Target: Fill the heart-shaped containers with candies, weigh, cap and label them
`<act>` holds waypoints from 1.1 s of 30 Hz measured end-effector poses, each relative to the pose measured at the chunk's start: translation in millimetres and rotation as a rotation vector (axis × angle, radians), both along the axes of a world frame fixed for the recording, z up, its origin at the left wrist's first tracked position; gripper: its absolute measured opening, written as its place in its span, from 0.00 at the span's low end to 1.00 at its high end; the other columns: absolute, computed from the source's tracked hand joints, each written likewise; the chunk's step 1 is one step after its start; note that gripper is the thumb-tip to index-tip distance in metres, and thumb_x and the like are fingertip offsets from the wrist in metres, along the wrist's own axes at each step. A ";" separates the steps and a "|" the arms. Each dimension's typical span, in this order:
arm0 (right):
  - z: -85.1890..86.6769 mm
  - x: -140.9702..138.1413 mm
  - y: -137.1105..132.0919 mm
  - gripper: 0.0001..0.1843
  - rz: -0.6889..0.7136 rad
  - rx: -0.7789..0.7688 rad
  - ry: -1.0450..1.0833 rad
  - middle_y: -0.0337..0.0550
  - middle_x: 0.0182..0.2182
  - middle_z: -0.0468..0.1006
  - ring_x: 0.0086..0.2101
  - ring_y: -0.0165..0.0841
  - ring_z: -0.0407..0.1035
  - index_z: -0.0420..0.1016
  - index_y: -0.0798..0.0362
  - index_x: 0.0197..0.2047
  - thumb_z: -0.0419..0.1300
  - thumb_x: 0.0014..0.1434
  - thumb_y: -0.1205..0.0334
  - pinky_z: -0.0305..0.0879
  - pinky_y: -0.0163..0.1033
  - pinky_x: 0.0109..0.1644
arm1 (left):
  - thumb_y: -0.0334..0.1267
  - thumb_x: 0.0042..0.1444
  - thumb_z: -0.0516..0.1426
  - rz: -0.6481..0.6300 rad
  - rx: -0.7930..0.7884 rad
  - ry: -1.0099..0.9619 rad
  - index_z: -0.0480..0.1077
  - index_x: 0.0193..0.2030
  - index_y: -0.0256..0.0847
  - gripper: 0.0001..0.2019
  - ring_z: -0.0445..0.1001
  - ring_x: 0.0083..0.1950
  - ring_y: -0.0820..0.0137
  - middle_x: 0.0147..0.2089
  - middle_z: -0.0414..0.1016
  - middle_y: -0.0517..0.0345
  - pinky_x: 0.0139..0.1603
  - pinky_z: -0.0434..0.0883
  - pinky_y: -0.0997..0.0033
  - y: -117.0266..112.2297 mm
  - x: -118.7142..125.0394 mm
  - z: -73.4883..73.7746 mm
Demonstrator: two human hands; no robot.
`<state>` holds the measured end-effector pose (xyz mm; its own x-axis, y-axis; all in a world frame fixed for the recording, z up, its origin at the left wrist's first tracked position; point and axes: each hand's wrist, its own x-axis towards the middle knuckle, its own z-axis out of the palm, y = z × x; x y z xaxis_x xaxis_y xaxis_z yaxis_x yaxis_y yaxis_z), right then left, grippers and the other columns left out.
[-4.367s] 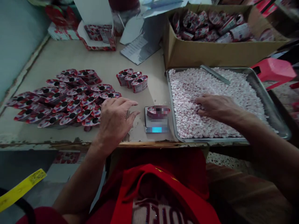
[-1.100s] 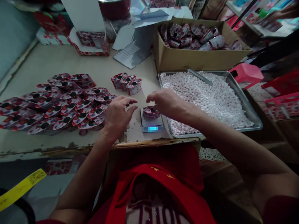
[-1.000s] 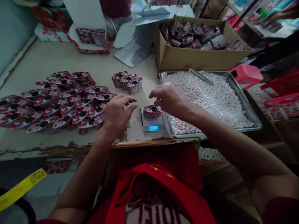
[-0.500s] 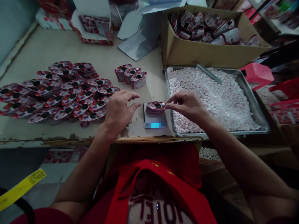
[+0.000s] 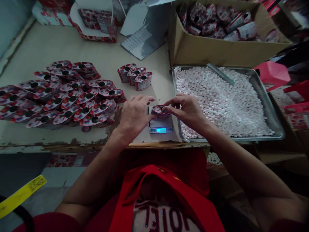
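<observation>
A small red-and-white heart-shaped container [image 5: 158, 110] sits on a little digital scale [image 5: 161, 124] at the table's front edge. My right hand [image 5: 188, 111] is curled over its right side, with thumb and fingers pinched on its top. My left hand [image 5: 134, 116] rests beside the scale with its thumb against the container's left edge and its fingers loosely stretched. A metal tray [image 5: 270, 109] of small pink-white candies [image 5: 217, 96] lies right of the scale.
Several filled containers lie in overlapping rows [image 5: 62, 96] on the left of the table, and three stand upright [image 5: 135, 76] behind the scale. A cardboard box [image 5: 217, 48] of more containers stands behind the tray. A metal scoop [image 5: 220, 73] lies on the candies. Printed cartons [image 5: 96, 25] at back.
My right hand left the candy tray and came onto the container on the scale. My left hand slid right, up against the container.
</observation>
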<state>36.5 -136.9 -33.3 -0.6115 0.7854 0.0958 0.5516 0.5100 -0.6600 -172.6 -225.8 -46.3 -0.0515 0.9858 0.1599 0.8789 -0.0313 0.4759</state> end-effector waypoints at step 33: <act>4.1 -26.5 25.6 0.06 0.041 0.196 -0.011 0.43 0.30 0.82 0.32 0.34 0.72 0.87 0.50 0.37 0.68 0.63 0.59 0.61 0.39 0.39 | 0.41 0.63 0.66 -0.110 -0.081 -0.113 0.78 0.52 0.44 0.13 0.77 0.53 0.58 0.50 0.82 0.54 0.53 0.72 0.60 29.2 9.9 -20.9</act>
<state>10.0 -111.3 -29.2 -0.6441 0.7271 0.2375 0.5345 0.6499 -0.5403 -162.7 -196.6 -67.2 0.0444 0.9959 0.0793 0.8129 -0.0822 0.5766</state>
